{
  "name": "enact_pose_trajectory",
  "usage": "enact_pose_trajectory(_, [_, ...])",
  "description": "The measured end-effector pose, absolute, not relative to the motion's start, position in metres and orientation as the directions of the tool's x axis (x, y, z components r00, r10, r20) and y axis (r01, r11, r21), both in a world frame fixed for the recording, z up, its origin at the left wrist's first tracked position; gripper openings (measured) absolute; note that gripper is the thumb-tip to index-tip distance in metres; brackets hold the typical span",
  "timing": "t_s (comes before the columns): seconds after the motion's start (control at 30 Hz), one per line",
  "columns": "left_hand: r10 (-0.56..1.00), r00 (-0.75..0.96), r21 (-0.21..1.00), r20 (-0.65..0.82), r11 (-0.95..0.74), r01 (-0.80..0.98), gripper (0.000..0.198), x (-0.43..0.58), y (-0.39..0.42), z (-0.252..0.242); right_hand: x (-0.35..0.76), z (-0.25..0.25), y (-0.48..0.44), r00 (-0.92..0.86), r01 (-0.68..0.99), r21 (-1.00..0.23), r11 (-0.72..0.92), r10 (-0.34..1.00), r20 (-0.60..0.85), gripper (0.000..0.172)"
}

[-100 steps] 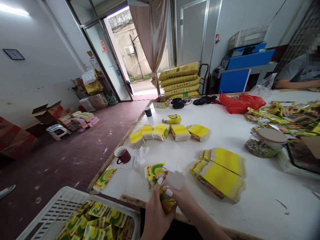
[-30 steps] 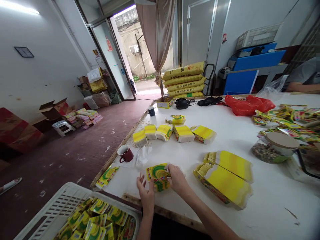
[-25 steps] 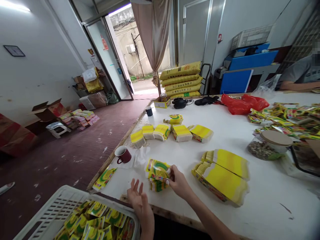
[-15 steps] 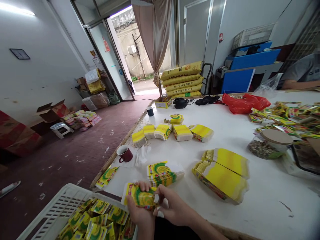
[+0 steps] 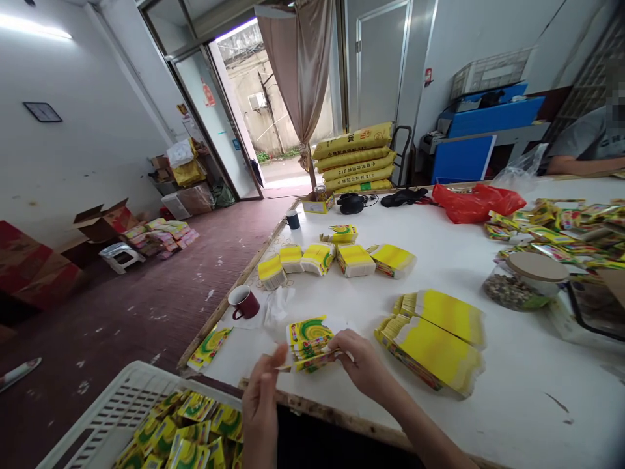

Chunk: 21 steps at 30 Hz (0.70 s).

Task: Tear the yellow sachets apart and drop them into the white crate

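Observation:
My right hand [image 5: 359,361] pinches the right end of a thin yellow-and-green printed carton [image 5: 312,360], seen nearly edge-on at the table's front edge. By the carton's left end is my left hand [image 5: 261,394], its fingers apart; whether it touches that end I cannot tell. Right behind lies a small stack of flat printed cartons [image 5: 310,331], partly hidden by the held one. Below and left, a white plastic basket [image 5: 114,397] contains many small yellow-green packs [image 5: 183,430].
Larger stacks of flat yellow cartons [image 5: 442,339] lie to the right, with smaller bundles [image 5: 356,259] farther back. A maroon mug [image 5: 244,302] stands near the left edge. A lidded jar [image 5: 522,283] and a red bag [image 5: 478,202] are at right; a person [image 5: 583,143] sits beyond.
The carton that lay face-up in my left hand no longer shows there. A thin one is now in my right hand, which moved right and farther away; my left hand has opened and shifted left.

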<state>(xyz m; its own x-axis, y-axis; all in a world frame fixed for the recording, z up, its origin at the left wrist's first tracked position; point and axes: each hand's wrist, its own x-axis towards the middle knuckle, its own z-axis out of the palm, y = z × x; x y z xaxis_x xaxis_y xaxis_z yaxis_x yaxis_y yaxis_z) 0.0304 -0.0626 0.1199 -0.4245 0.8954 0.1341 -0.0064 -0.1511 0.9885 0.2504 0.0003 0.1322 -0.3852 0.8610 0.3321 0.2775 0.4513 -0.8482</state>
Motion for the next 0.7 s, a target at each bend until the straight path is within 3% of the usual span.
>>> enact_pose_trajectory(0.1, [0.948, -0.201, 0.965, 0.247, -0.223, 0.136, 0.081, 0.021, -0.061, 0.137, 0.254, 0.139, -0.003, -0.546, 0.431, -0.638, 0.638, 0.747, 0.379, 0.026])
enact_pose_trajectory(0.2, [0.996, 0.056, 0.925, 0.072, -0.087, 0.37, 0.08, 0.033, -0.059, 0.137, 0.245, 0.136, -0.013, -0.625, 0.38, -0.544, 0.748, 0.641, 0.445, 0.02])
enact_pose_trajectory(0.23, [0.998, 0.062, 0.904, 0.015, -0.04, 0.426, 0.073, 0.04, -0.059, 0.133, 0.241, 0.133, -0.016, -0.563, 0.382, -0.563, 0.733, 0.668, 0.487, 0.017])
enact_pose_trajectory(0.27, [1.0, 0.026, 0.884, -0.008, -0.005, 0.467, 0.067, 0.046, -0.06, 0.128, 0.238, 0.128, -0.018, -0.454, 0.393, -0.614, 0.684, 0.726, 0.517, 0.025])
enact_pose_trajectory(0.33, [0.993, -0.116, 0.849, 0.036, 0.031, 0.527, 0.064, 0.058, -0.062, 0.116, 0.231, 0.12, -0.018, -0.187, 0.357, -0.778, 0.517, 0.856, 0.483, 0.054])
enact_pose_trajectory(0.37, [0.982, -0.176, 0.834, 0.072, 0.037, 0.55, 0.067, 0.061, -0.063, 0.11, 0.228, 0.117, -0.018, -0.109, 0.279, -0.857, 0.433, 0.901, 0.42, 0.061])
enact_pose_trajectory(0.47, [0.963, -0.234, 0.812, 0.132, 0.03, 0.583, 0.076, 0.067, -0.068, 0.097, 0.219, 0.116, -0.014, -0.223, 0.006, -0.971, 0.239, 0.947, 0.232, 0.047])
enact_pose_trajectory(0.57, [0.936, -0.288, 0.791, 0.204, 0.016, 0.612, 0.072, 0.069, -0.07, 0.093, 0.212, 0.123, -0.013, -0.336, -0.071, -0.986, 0.148, 0.928, 0.163, 0.041])
enact_pose_trajectory(0.7, [0.925, -0.299, 0.779, 0.234, 0.006, 0.627, 0.056, 0.075, -0.07, 0.1, 0.207, 0.126, -0.018, -0.296, -0.207, -0.976, 0.071, 0.946, 0.131, 0.04])
